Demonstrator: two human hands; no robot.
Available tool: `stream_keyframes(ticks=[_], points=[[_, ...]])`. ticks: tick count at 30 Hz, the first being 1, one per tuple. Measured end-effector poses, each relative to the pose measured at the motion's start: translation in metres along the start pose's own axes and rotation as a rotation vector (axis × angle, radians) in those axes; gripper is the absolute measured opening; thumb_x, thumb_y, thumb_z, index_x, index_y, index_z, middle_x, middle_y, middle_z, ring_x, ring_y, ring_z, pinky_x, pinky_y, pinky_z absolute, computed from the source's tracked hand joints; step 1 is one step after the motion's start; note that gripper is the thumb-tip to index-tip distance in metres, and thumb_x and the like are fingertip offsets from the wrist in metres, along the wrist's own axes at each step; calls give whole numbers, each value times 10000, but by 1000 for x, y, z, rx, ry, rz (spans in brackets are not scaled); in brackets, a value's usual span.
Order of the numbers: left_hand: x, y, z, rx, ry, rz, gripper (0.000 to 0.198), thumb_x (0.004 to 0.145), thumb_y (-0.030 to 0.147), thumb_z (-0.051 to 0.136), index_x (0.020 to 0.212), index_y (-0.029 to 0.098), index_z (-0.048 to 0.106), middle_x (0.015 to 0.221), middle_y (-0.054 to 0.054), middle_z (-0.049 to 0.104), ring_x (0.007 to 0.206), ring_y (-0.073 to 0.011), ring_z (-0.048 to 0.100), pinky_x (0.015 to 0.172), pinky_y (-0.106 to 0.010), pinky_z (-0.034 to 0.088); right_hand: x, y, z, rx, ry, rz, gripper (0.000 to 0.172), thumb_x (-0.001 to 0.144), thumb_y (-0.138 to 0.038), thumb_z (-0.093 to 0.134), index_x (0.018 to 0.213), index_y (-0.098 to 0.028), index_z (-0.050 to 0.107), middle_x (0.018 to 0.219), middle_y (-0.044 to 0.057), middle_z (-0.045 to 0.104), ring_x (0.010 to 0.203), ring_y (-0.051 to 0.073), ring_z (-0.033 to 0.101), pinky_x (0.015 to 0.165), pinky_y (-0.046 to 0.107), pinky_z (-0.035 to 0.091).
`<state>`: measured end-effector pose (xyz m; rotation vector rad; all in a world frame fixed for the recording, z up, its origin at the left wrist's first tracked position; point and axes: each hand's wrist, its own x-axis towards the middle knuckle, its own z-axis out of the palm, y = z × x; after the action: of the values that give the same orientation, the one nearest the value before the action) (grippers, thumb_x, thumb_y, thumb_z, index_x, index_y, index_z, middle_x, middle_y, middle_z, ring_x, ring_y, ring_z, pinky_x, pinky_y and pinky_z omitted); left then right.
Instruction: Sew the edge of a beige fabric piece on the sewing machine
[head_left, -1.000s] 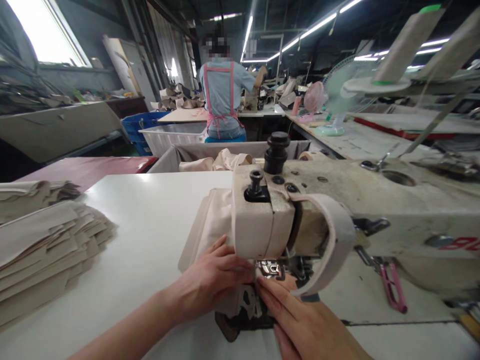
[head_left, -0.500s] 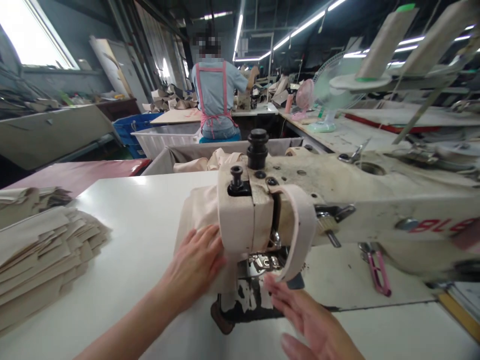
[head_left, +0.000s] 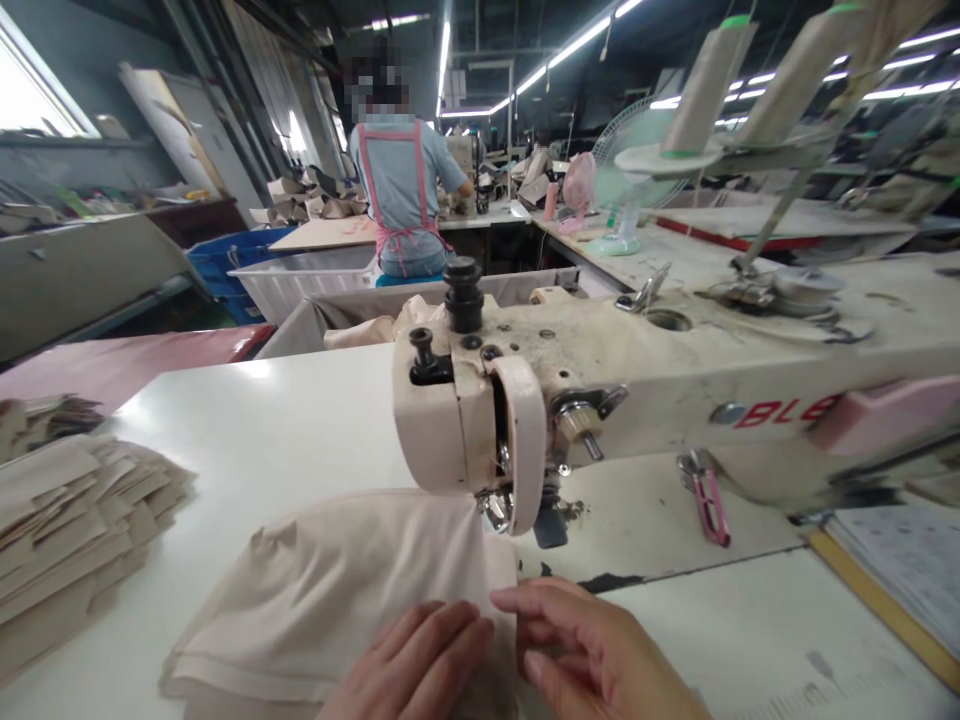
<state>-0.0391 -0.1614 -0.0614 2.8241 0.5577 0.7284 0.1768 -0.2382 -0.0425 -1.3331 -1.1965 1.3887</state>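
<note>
A beige cloth piece (head_left: 360, 570) with a curved, folded edge lies on the white table in front of the sewing machine (head_left: 472, 390). Its upper right part reaches the presser foot (head_left: 495, 508). My left hand (head_left: 427, 660) rests flat on the cloth, fingers extended and close together. At the cloth's right edge, my right hand (head_left: 592, 650) has its index finger on top and thumb below, the edge pinched between them. The white curved guard (head_left: 529, 440) hides part of the needle area.
Stacked beige cloth pieces (head_left: 82, 530) lie at left. Pink-handled thread snips (head_left: 709, 500) rest on the machine bed, with papers (head_left: 907, 560) at right. Behind the machine is a cloth-lined bin (head_left: 292, 325). A person in a pink-strapped apron (head_left: 397, 190) sits further back. Thread cones (head_left: 709, 85) stand above right.
The cloth has come from behind the machine head to the table's front left. My left hand has moved down toward me with it, and my right hand has closed on its edge.
</note>
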Motion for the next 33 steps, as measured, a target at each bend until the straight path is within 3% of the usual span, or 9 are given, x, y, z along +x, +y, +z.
stream_keyframes(ticks=[3,5,7,10,14,17,22,26,33], points=[[18,5,0,-288,27,-290,212,902,190,369,1044,219,524,835,-41,669,694,-156,653,600,-202,524,14,3,4,76,127,56,294,762,-219,580,1045,-183,652,847,55,719,741,209,716,700,320,589],[33,9,-2,-373,-47,-475,118,876,208,432,971,224,499,715,2,617,589,-139,591,540,-205,474,21,0,5,100,190,29,288,750,-210,597,1037,-197,624,920,46,721,695,187,714,654,296,587],[45,12,-4,-388,-92,-581,50,859,229,487,908,220,478,638,35,557,529,-123,525,506,-203,418,25,-3,6,85,240,7,336,725,-191,615,1060,-217,600,996,39,709,664,168,705,604,275,574],[54,18,-5,-377,-47,-673,124,839,306,543,883,221,464,595,67,480,472,-110,437,474,-207,347,28,-7,7,64,262,22,412,713,-181,610,1120,-218,559,956,31,717,647,173,701,575,275,564],[54,27,-5,-321,-5,-719,285,762,391,644,935,226,489,609,70,472,494,-125,427,507,-227,347,30,-8,10,-62,300,-11,467,737,-147,546,1203,-184,530,814,16,716,629,184,696,553,269,550],[52,30,-2,-282,31,-753,274,747,392,651,905,230,497,612,69,488,488,-125,427,509,-234,328,33,-9,9,-174,333,-29,432,732,-103,516,1151,-190,575,656,-26,677,612,183,692,561,258,538],[45,28,8,-424,131,-743,119,863,336,492,925,238,470,647,70,497,487,-108,452,494,-213,335,30,-13,2,-38,233,28,399,703,-135,577,1098,-193,572,843,20,730,658,171,706,566,229,557],[42,27,11,-470,148,-745,116,874,329,474,944,237,467,668,65,512,500,-100,457,492,-201,340,26,-14,-1,19,199,81,302,678,-167,623,977,-205,603,847,22,741,688,178,711,610,241,573],[41,27,9,-506,176,-720,105,878,284,475,948,221,522,647,58,471,510,-97,436,500,-197,350,35,-10,4,-65,364,50,298,712,-228,621,1008,-200,625,722,-6,705,586,178,678,541,256,535]])
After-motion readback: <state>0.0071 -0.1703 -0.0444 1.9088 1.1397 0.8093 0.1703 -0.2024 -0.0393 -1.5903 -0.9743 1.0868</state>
